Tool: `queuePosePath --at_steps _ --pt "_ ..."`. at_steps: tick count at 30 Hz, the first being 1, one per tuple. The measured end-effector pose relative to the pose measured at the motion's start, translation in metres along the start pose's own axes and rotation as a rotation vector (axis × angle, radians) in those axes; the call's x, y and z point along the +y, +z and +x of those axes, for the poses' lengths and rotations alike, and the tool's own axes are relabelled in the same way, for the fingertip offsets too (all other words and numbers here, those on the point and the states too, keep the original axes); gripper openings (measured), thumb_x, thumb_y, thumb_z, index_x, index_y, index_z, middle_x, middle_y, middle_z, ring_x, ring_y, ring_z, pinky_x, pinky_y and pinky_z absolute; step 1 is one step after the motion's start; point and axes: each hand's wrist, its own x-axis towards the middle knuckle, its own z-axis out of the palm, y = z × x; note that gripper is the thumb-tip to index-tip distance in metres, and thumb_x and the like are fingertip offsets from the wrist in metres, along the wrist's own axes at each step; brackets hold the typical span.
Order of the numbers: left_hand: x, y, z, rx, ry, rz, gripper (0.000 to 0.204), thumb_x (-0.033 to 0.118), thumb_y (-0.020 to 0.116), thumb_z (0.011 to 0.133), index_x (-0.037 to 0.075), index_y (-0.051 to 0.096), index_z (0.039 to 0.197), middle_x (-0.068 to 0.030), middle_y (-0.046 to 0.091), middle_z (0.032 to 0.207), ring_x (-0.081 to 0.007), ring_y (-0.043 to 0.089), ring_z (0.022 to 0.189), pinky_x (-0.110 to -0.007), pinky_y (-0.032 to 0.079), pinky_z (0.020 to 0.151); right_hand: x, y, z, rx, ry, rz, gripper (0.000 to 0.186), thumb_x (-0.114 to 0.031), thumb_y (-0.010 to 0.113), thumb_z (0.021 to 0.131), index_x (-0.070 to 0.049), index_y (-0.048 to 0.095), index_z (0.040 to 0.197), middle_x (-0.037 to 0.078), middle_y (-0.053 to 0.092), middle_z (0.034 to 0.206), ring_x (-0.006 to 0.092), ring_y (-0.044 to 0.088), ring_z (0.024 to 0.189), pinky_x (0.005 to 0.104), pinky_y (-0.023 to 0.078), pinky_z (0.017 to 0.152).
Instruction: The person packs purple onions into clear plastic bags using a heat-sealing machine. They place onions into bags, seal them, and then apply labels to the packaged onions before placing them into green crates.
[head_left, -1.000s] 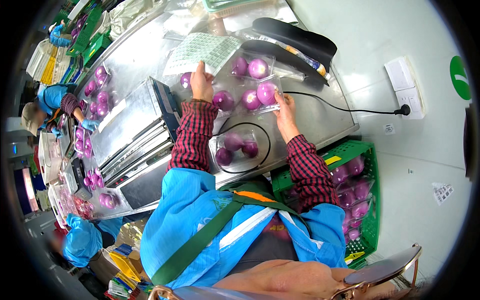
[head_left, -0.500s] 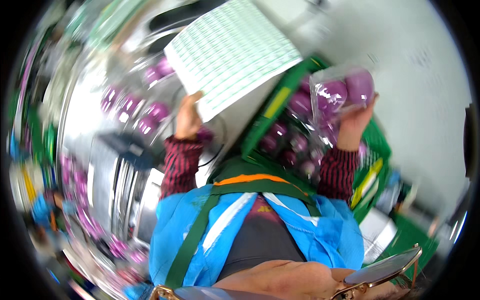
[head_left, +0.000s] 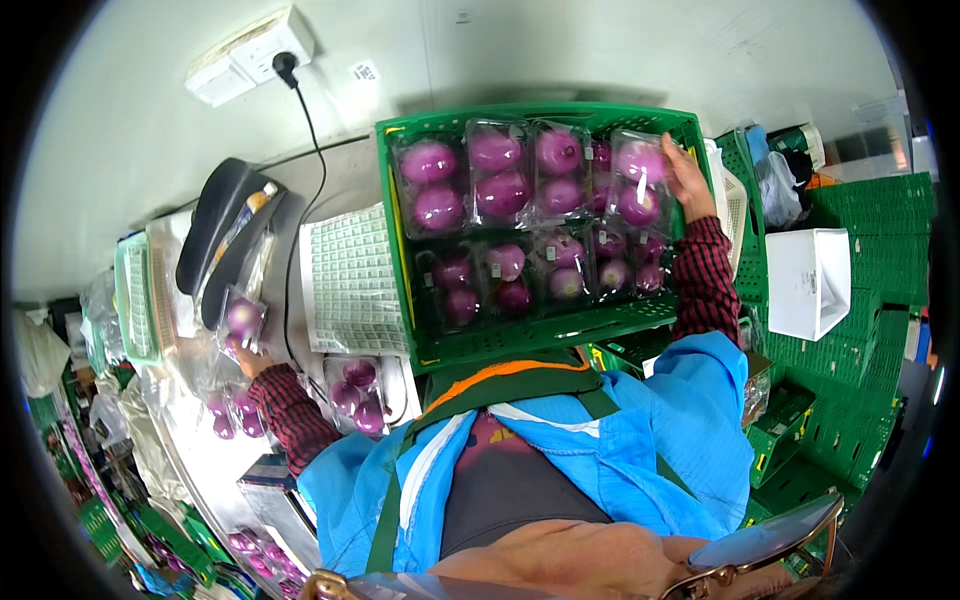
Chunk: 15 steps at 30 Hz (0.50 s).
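A green plastic crate (head_left: 545, 345) in front of me holds several clear packs of purple onions. My right hand (head_left: 684, 180) grips the right side of an onion pack (head_left: 640, 180) at the crate's far right corner, above its neighbours. Over on the left, my left hand (head_left: 250, 358) is closed on the near end of another onion pack (head_left: 243, 318); its fingers are partly covered by the plastic. A sheet of white and green labels (head_left: 352, 285) lies against the crate's left side. Closer to me, a pack of several onions (head_left: 356, 395) rests beside my left forearm.
A black plug (head_left: 286, 64) with a hanging cable is in the wall socket (head_left: 245, 52). Black curved trays (head_left: 225, 235) stand at the far left of the metal table. On the right are stacked green crates (head_left: 865, 240) and a white box (head_left: 808, 283).
My left hand has let go of the label sheet, now lying down, and moved left to an onion pack. My right hand has brought its onion pack to the crate's far right corner.
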Motion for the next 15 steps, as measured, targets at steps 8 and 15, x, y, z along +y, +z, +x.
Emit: queuePosePath --at_steps 8,15 --pt "0.011 0.033 0.024 0.230 -0.105 -0.046 0.070 0.018 0.065 0.084 0.014 0.029 0.144 -0.0144 0.054 0.112 -0.0302 0.057 0.093 -0.041 0.051 0.074 0.050 0.004 0.034 0.161 -0.061 -0.246 0.067 -0.035 0.063 0.089 0.006 0.038 0.136 0.018 0.050 0.131 0.0234 0.050 0.118 0.0328 0.042 0.097" --pt "-0.044 0.055 0.058 0.322 -0.226 -0.933 0.059 0.023 0.062 0.086 0.015 0.034 0.137 -0.0106 0.056 0.093 -0.0258 0.056 0.076 -0.036 0.049 0.065 0.053 0.033 0.023 0.088 -0.299 -0.376 0.060 -0.026 0.063 0.091 0.005 0.039 0.136 0.017 0.050 0.132 0.0221 0.048 0.121 0.0303 0.037 0.102"
